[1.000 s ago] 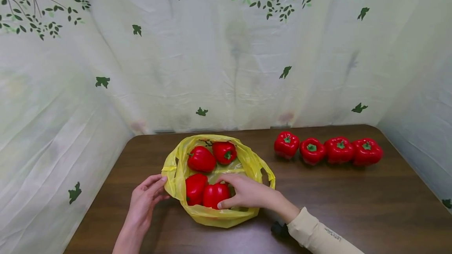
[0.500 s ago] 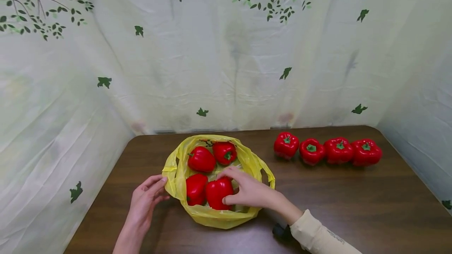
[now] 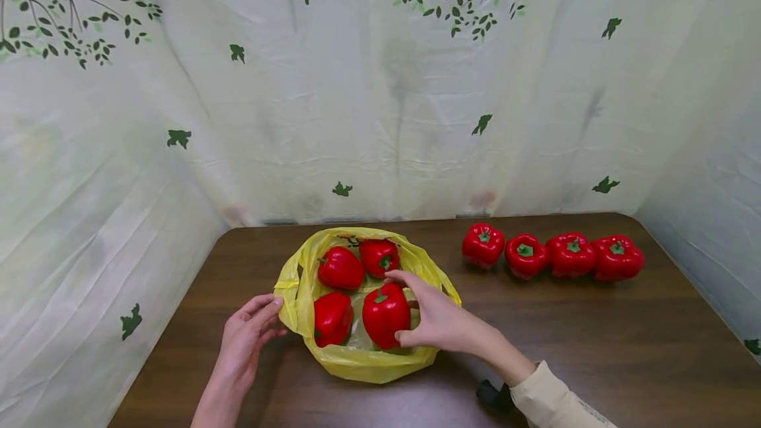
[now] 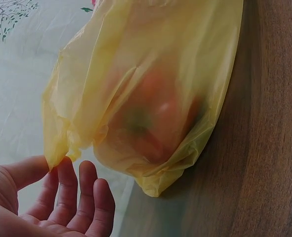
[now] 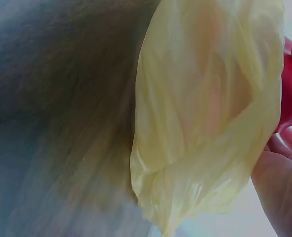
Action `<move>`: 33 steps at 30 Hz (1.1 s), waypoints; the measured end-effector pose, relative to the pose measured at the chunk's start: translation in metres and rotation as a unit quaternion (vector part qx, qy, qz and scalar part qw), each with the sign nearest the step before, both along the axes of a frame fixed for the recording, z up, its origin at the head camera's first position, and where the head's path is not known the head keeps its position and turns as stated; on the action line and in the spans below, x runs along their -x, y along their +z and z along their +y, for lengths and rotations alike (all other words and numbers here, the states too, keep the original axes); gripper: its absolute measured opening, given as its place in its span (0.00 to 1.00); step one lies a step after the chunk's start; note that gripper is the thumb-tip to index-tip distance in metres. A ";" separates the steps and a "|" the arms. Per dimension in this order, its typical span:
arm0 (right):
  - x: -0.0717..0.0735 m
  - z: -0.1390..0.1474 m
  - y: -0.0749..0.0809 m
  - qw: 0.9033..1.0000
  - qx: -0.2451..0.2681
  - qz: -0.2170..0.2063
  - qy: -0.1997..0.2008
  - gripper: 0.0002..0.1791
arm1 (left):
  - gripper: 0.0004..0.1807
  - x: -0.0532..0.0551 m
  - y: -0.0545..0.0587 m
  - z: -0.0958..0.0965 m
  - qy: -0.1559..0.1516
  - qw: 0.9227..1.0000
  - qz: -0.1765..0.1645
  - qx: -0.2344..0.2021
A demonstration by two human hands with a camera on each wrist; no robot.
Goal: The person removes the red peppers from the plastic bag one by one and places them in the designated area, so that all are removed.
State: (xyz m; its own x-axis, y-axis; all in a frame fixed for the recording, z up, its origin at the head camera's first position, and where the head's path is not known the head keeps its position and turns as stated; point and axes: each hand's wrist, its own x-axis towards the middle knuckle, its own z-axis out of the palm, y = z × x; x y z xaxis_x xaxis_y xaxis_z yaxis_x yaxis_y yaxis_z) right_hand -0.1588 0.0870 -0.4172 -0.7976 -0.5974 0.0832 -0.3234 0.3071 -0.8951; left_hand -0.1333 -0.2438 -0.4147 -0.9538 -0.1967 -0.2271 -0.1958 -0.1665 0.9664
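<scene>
An open yellow plastic bag (image 3: 380, 367) stands on the table with red bell peppers inside. My left hand (image 3: 246, 332) pinches the bag's left rim between thumb and forefinger, as the left wrist view (image 4: 62, 197) also shows; its other fingers are loosely bent. My right hand (image 3: 442, 319) reaches over the bag's right side and grips a red bell pepper (image 3: 385, 316), thumb in front and fingers behind. Three other peppers lie in the bag: one at front left (image 3: 331, 319), two at the back (image 3: 341, 268). In the right wrist view the bag hides most of the held pepper (image 5: 291, 94).
Several red bell peppers (image 3: 571, 254) stand in a row at the back right of the brown wooden table (image 3: 565, 349). A small black object (image 3: 495, 395) shows beside the right wrist. Pale curtains (image 3: 357, 117) with leaf prints hang behind and along both sides.
My right hand has lifted the gripped bell pepper up and to the right, away from the front left pepper. My left hand keeps its place on the bag's rim.
</scene>
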 end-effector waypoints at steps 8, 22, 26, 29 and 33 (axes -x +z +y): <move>-0.006 0.016 0.001 0.997 0.029 0.069 -0.028 0.43 | 0.03 0.000 -0.002 0.000 0.005 1.000 -0.001 0.007; -0.006 0.058 0.007 0.987 0.092 0.102 -0.079 0.49 | 0.03 0.000 0.000 0.001 0.000 1.000 0.001 0.011; -0.007 0.070 0.008 0.988 0.073 0.103 -0.090 0.51 | 0.02 0.000 -0.001 0.001 0.003 1.000 -0.005 0.011; -0.008 0.078 0.008 0.987 0.056 0.118 -0.097 0.52 | 0.02 0.000 -0.001 0.001 0.004 1.000 -0.009 0.011; -0.008 0.087 0.008 0.985 0.047 0.123 -0.108 0.53 | 0.03 0.000 -0.001 0.001 0.005 1.000 -0.010 0.014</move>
